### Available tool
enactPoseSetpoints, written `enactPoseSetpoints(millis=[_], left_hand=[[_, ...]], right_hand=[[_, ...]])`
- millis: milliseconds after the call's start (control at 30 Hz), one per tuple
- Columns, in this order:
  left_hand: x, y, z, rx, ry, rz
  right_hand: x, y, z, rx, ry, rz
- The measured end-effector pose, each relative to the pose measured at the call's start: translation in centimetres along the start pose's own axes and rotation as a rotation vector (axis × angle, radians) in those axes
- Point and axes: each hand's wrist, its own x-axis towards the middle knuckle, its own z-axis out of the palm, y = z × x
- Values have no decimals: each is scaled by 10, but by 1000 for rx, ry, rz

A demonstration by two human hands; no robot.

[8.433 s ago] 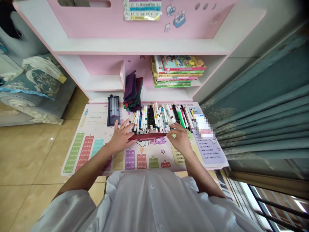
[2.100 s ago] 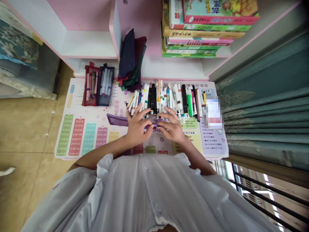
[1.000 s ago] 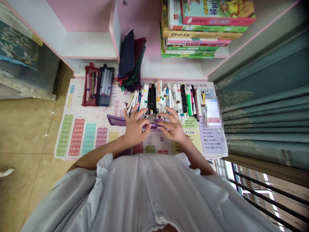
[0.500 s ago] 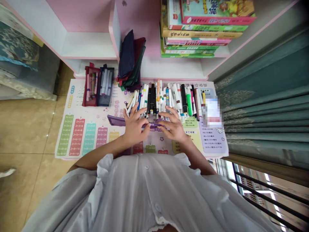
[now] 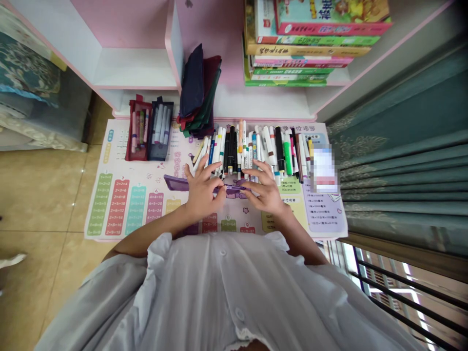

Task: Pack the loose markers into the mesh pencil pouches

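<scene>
A purple zippered pencil pouch (image 5: 177, 183) is stretched sideways between my hands, seen almost edge-on above the desk. Thumb and index finger of my left hand (image 5: 203, 191) pinch its upper edge near the middle, other fingers spread. My right hand (image 5: 263, 189) pinches the pouch's right end between thumb and fingers. Part of the pouch is hidden behind the left hand. Just beyond my fingertips lies a row of many markers (image 5: 231, 148) in white, black, green and other colours.
A red mesh pouch (image 5: 139, 129) and a dark blue pouch (image 5: 161, 130), both holding markers, lie at the back left. Folded pouches (image 5: 199, 92) lean against the shelf divider. Books (image 5: 292, 63) are stacked on the shelf. A blurred-out item (image 5: 324, 168) sits at the desk's right.
Both hands keep their pinch on the purple pouch with hardly any movement. The whole view has shifted very slightly.
</scene>
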Motion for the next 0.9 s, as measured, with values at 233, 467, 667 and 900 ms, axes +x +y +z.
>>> enactPoseSetpoints(millis=[233,467,667,900], left_hand=[[0,-2,0,4,-7,-7],[0,-1,0,7,17,-4],[-1,-2,0,4,35,-2],[1,-2,-3,3,-12,-50]], right_hand=[[0,0,0,-15,15,-3],[-1,1,-2,-42,-47,50],[0,1,-2,-53,-48,51],[1,1,-3,-54,-15,31]])
